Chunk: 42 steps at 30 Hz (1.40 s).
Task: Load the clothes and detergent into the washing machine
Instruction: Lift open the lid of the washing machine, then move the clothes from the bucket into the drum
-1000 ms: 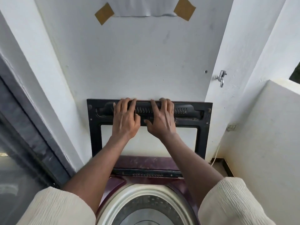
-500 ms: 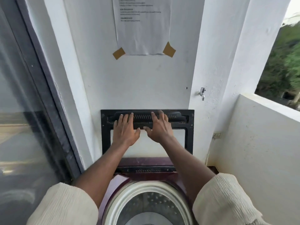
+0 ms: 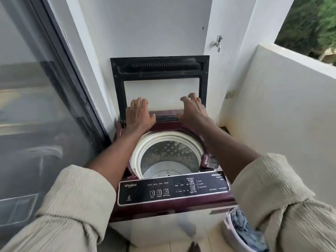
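While both hands, left hand (image 3: 139, 116) and right hand (image 3: 193, 110), are hovering empty with fingers apart, the clothes (image 3: 244, 229) are sitting soft and light in the basket (image 3: 229, 227) at lower right, bunch-grabbable.

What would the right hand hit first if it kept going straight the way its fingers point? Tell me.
Most likely the raised lid: the right hand points forward and up at the lid's clear pane and right frame edge. Depth is unclear, so the fingertips may already be close.

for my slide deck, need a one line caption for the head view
Both hands open near the raised lid above an empty drum.
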Available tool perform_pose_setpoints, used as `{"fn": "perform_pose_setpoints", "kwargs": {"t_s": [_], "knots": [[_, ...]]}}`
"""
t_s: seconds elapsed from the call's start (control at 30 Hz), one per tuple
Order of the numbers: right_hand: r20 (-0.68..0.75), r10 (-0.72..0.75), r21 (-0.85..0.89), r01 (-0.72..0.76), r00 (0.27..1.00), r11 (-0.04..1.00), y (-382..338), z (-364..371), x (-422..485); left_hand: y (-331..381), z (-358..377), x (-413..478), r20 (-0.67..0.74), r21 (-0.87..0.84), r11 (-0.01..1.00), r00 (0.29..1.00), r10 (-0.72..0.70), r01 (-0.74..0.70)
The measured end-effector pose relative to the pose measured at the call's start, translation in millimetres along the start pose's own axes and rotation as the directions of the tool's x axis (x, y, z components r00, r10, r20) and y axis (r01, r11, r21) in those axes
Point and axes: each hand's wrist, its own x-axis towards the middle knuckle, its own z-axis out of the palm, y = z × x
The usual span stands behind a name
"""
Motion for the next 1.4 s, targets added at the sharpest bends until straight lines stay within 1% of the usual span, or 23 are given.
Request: {"fn": "perform_pose_setpoints", "kwargs": {"t_s": [0.1,0.17,0.23,0.3,0.37,0.43,0.47,0.53,0.6,0.67,0.7,0.77,0.83,0.87,0.9,0.97,1.07,1.13,1.2,1.23,1.3,1.33,1.4], "knots": [[0.115,0.029,-0.017,-0.027,0.993,0.999,19.1,17.0,-40.2,13.9,29.1,-36.0,0.055,-0.004,1.0,0.998,-0.016,0.016],[0.188,0.053,-0.043,-0.045,0.981,0.998,43.8,20.1,-62.5,29.1,53.3,-54.5,0.123,-0.007,1.0,0.992,-0.003,0.003],[0.239,0.101,-0.057,-0.09,0.966,0.994,76.4,13.2,-80.1,54.7,75.1,-67.7,0.192,-0.034,0.999,0.98,0.043,-0.037],[0.279,0.18,-0.075,-0.165,0.943,0.983,112.6,1.9,-89.4,91.7,88.4,-73.6,0.242,-0.099,0.993,0.966,0.088,-0.065],[0.272,0.268,-0.101,-0.25,0.924,0.963,153.2,-12.2,-97.8,141.0,97.7,-75.9,0.282,-0.172,0.98,0.948,0.144,-0.098],[0.239,0.317,-0.106,-0.3,0.918,0.948,193.2,-22.7,-108.5,194.6,105.7,-77.5,0.301,-0.277,0.949,0.925,0.233,-0.149],[0.239,0.358,-0.11,-0.341,0.903,0.934,215.3,-25.1,-116.5,222.6,111.7,-80.8,0.321,-0.329,0.93,0.906,0.276,-0.166],[0.268,0.456,-0.127,-0.438,0.849,0.89,253.5,-22.4,-134.8,269.6,128.7,-89.7,0.4,-0.394,0.898,0.844,0.358,-0.194],[0.314,0.535,-0.121,-0.525,0.785,0.842,317.1,-16.3,-149.0,332.3,159.4,-97.7,0.483,-0.417,0.883,0.77,0.417,-0.217],[0.346,0.547,-0.078,-0.558,0.762,0.826,327.6,2.9,-165.8,333.0,174.0,-112.3,0.579,-0.441,0.881,0.696,0.426,-0.172],[0.368,0.565,-0.059,-0.587,0.739,0.807,347.3,10.5,-174.0,346.4,192.3,-119.6,0.621,-0.443,0.884,0.661,0.421,-0.148],[0.436,0.611,-0.036,-0.665,0.661,0.746,400.4,31.1,-192.0,377.6,236.4,-137.1,0.744,-0.381,0.919,0.557,0.369,-0.101],[0.542,0.643,-0.02,-0.757,0.541,0.653,450.7,60.1,-215.9,402.3,277.9,-156.4,0.868,-0.304,0.953,0.407,0.285,-0.02],[0.58,0.647,0.002,-0.796,0.495,0.606,472.5,73.8,-227.2,412.3,297.3,-164.6,0.904,-0.275,0.961,0.35,0.245,0.036],[0.606,0.646,0.025,-0.823,0.464,0.568,491.7,87.3,-237.1,420.6,316.6,-170.2,0.929,-0.252,0.963,0.302,0.214,0.094],[0.649,0.648,0.055,-0.874,0.399,0.483,517.3,115.9,-255.4,426.0,351.5,-182.9,0.954,-0.235,0.948,0.238,0.182,0.217],[0.663,0.682,0.078,-0.934,0.309,0.348,552.6,173.6,-283.4,426.9,414.3,-204.5,0.973,-0.206,0.916,0.172,0.154,0.344],[0.651,0.702,0.095,-0.949,0.288,0.301,574.9,223.4,-300.7,420.7,465.0,-221.1,0.984,-0.172,0.888,0.115,0.136,0.426],[0.659,0.699,0.075,-0.949,0.277,0.305,601.1,283.9,-313.2,412.1,532.2,-241.5,0.993,-0.114,0.876,0.064,0.095,0.469],[0.66,0.697,0.063,-0.945,0.28,0.32,613.6,316.6,-319.1,406.1,567.7,-254.6,0.996,-0.084,0.872,0.047,0.071,0.481],[0.64,0.702,0.045,-0.928,0.311,0.369,633.6,376.0,-325.3,394.7,629.4,-279.7,0.996,-0.08,0.855,0.068,0.053,0.512],[0.627,0.71,0.028,-0.92,0.32,0.39,638.8,406.8,-329.9,388.4,657.0,-294.8,0.994,-0.095,0.863,0.1,0.052,0.496],[0.592,0.716,-0.03,-0.878,0.369,0.478,649.3,463.3,-333.8,379.4,708.8,-319.1,0.969,-0.178,0.886,0.231,0.083,0.429]]}}
